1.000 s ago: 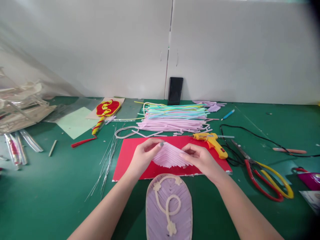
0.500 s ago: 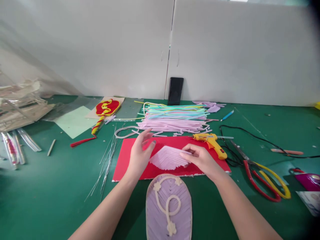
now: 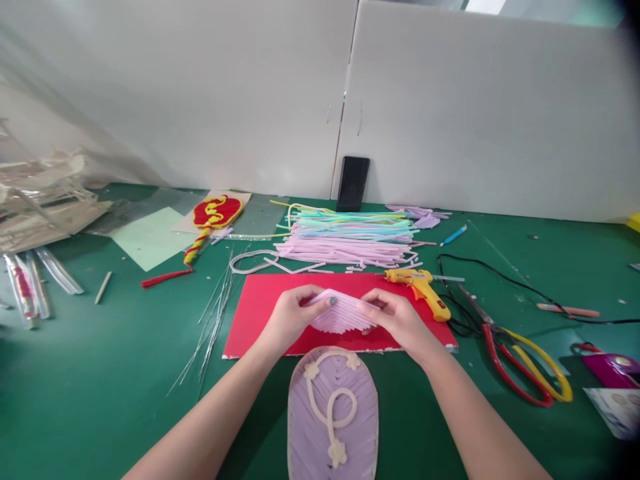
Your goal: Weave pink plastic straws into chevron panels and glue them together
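As both hands (image 3: 294, 315) (image 3: 399, 316) grip, a lilac piece (image 3: 345, 316) (ribbed) lies between.

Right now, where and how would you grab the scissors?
I'd take the scissors by the handles, coming from the near right, probably with the right hand once it releases the pink piece. The red and yellow loops lie toward that side, while the blades point to the far left.

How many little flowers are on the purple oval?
3: top-left flower, top-right flower, and lower flower beneath the loop. The purple oval runs past the picture's edge, so more may hide.
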Tool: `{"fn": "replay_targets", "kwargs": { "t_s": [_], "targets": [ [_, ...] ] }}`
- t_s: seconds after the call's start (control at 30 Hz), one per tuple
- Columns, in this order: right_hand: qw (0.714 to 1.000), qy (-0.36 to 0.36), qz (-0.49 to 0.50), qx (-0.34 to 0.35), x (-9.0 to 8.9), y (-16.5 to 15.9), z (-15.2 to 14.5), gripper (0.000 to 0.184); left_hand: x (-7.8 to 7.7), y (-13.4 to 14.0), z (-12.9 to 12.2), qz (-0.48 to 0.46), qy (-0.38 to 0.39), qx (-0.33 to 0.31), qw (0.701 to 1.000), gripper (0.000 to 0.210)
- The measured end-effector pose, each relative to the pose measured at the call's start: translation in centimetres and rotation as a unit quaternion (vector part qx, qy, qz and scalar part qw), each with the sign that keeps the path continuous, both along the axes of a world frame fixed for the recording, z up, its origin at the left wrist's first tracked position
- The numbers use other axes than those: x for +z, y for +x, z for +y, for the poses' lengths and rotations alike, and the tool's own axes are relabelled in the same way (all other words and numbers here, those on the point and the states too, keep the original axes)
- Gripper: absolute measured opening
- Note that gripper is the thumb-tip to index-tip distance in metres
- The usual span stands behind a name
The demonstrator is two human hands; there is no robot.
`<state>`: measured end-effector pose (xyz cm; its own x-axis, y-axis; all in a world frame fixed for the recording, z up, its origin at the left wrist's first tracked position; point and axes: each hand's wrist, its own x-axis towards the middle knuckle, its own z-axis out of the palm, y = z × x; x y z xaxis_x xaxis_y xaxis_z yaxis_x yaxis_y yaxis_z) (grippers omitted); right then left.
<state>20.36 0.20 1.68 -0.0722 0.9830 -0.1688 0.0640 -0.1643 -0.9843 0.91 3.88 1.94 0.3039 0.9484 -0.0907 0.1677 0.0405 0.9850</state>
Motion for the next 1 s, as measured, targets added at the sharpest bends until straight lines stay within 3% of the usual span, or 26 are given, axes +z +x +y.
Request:
{"fn": "replay_targets", "kwargs": {
  "t_s": [0.23, 0.53, 0.7, 1.0],
  "targets": [
    [0.999, 0.011, -0.053, 0.002, 0.50, 0.43, -0.05, 0.027, -0.37, -0.13, 0.12, -0.019, -0.002, -0.022, 1.000, 0.027],
    [0.998, 0.038, -0.043, -0.010, -0.06, 0.40, 0.10, 0.029, -0.36, 0.04, 0.19, -0.026, 0.003, -0.017, 1.000, 0.027],
    [0.996, 0.042, -0.059, 0.043, 0.18, 0.71, 0.14, 0.023, -0.49, -0.01, 0.23, -0.024, -0.003, -0.015, 1.000, 0.029],
    [0.997, 0.050, -0.043, 0.045, 0.40, 0.61, 0.07, 0.020, -0.09, 0.13, -0.06, -0.012, 0.011, -0.043, 0.999, 0.027]
  ]
}}
